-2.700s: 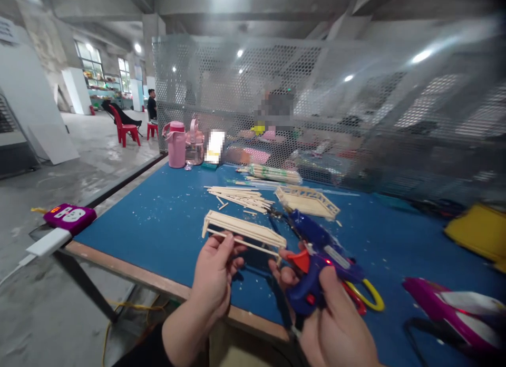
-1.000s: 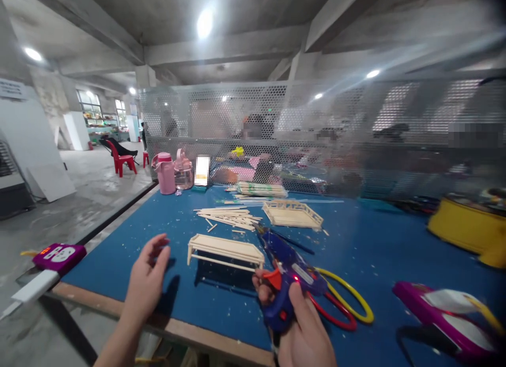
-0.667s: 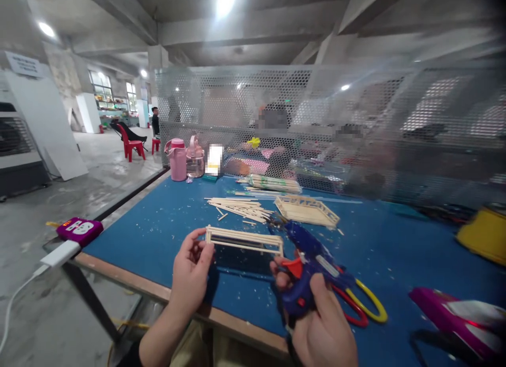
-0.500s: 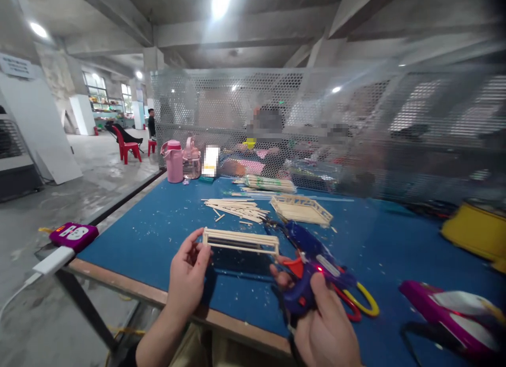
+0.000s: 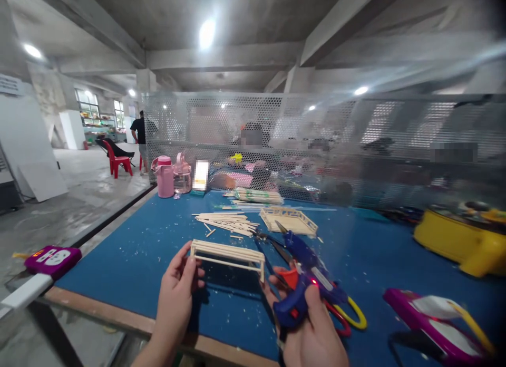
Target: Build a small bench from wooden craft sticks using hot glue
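My left hand [image 5: 179, 282] pinches the left end of a small frame made of wooden sticks [image 5: 227, 254], with a slatted top and short legs, raised above the table. My right hand [image 5: 312, 319] is wrapped round a blue hot glue gun [image 5: 306, 267] with an orange trigger and a lit red light. Its nozzle points away, and a fingertip of this hand is close to the frame's right leg; whether it touches, I cannot tell. Scissors [image 5: 353, 314] with red and yellow handles lie partly hidden behind the glue gun. Dark-handled pliers or blades [image 5: 269, 235] show beyond its nozzle.
Loose wooden sticks [image 5: 225, 221], a tray-like stick piece [image 5: 290, 222] and a bundle of sticks [image 5: 259, 195] lie further back on the blue table [image 5: 130, 256]. Pink bottles [image 5: 165, 178] stand at back left. Purple power strips [image 5: 53, 261] and a yellow container [image 5: 450, 235] flank the sides. A perforated screen [image 5: 213, 124] closes the back.
The camera view has shifted, so the table's things sit lower and further left. The frame now tilts slightly, its right end lower. Both hands keep their holds.
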The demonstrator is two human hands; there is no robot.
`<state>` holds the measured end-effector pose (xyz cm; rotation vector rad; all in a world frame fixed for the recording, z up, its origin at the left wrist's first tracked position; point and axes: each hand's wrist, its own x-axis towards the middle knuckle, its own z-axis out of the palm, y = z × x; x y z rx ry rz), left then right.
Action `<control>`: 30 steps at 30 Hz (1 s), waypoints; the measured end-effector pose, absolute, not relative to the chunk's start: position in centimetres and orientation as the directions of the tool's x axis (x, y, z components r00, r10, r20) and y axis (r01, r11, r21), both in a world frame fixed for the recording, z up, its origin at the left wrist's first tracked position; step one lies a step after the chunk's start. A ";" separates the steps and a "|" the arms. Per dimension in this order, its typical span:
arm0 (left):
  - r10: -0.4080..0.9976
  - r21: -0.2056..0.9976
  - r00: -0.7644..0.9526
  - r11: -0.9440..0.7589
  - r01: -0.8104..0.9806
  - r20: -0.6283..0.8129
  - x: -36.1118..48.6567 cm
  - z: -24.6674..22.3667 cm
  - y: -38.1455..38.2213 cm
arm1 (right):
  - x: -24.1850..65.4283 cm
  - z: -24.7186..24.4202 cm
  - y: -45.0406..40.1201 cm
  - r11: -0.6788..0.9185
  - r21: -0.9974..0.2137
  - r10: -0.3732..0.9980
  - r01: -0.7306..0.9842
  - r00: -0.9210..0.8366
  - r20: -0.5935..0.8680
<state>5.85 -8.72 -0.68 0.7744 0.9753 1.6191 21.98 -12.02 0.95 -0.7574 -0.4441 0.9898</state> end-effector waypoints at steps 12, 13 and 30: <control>0.986 0.685 -0.048 0.074 -0.725 -0.158 9.6 0.0 -9.3 | 21.5 1.0 -12.0 0.295 -0.723 0.862 -0.625 0.500 -0.080; 0.988 0.694 -0.053 0.065 -0.717 -0.147 9.7 0.0 -9.1 | 21.5 1.0 -12.0 0.293 -0.730 0.865 -0.618 0.497 -0.074; 0.992 0.791 -0.081 0.030 -0.611 -0.101 9.1 -1.3 -9.0 | 27.5 3.3 -14.1 0.252 -0.807 0.866 0.534 0.249 0.435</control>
